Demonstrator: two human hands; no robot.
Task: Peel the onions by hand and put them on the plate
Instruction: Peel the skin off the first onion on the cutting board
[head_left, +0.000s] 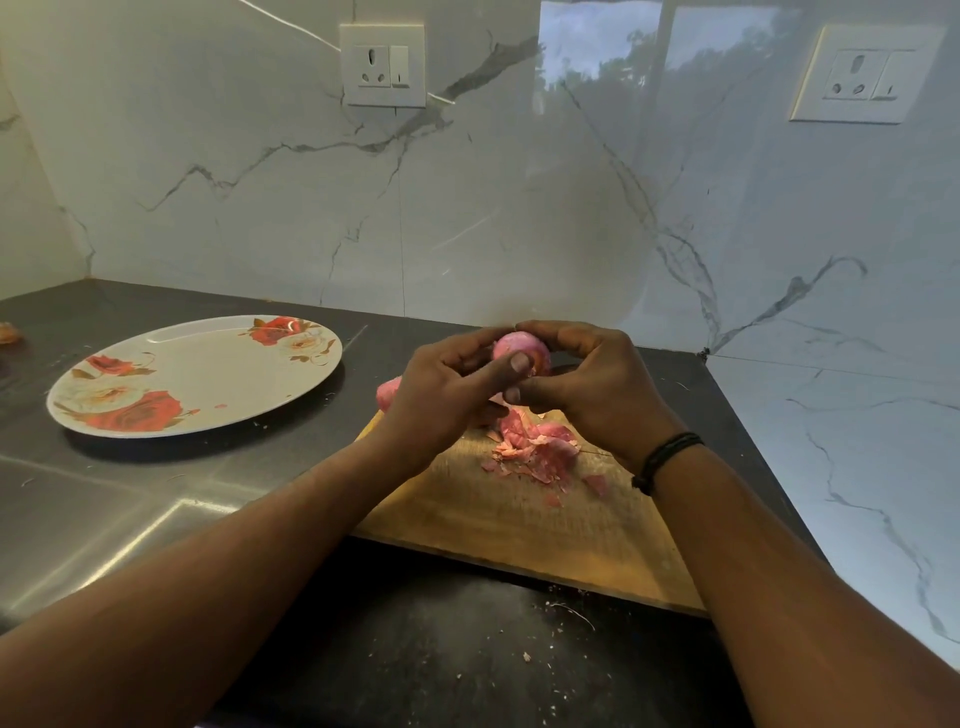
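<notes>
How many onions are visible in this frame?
2: one onion held in both hands above the cutting board, another partly hidden behind the left hand. More may be hidden.

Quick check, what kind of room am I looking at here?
Most likely a home kitchen: a dark stone counter against a marble-look wall with sockets, a wooden chopping board strewn with onion skins, and a flowered plate.
</notes>
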